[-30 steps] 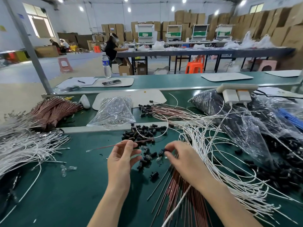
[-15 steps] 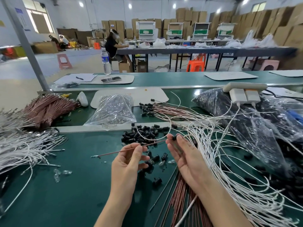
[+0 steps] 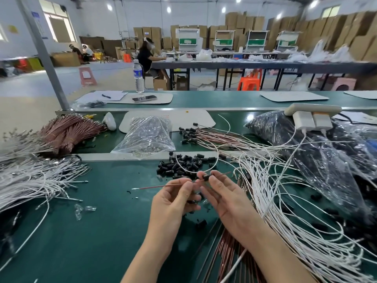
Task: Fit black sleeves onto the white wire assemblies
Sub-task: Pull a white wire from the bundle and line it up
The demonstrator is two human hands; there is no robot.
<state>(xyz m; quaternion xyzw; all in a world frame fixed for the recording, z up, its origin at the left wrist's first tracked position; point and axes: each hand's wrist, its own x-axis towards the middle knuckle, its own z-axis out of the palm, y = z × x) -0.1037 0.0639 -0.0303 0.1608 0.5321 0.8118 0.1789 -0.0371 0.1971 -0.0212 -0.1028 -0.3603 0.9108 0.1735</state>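
While pinched near mid-length between thumb and forefinger of the left hand point(image 3: 175, 201), thin reddish wire point(image 3: 155, 187) lying almost level, long axis from white tip at nine o'clock of that pinch to far end at about two o'clock. In the fingertips of the right hand point(image 3: 228, 201), black sleeve point(image 3: 205, 177) nipped, just at three o'clock of the left pinch, seemingly threaded on the wire, bore in line with it. Right hand the nearer to the sleeve, touching it; left hand just beside, not touching. Probably calls for sliding the sleeve along that same axis toward nine o'clock, or drawing the wire through toward two, left pinch as anchor. At twelve o'clock of both hands, loose sleeves point(image 3: 183, 166) heaped; white wires point(image 3: 285, 201) spread from three to five o'clock.
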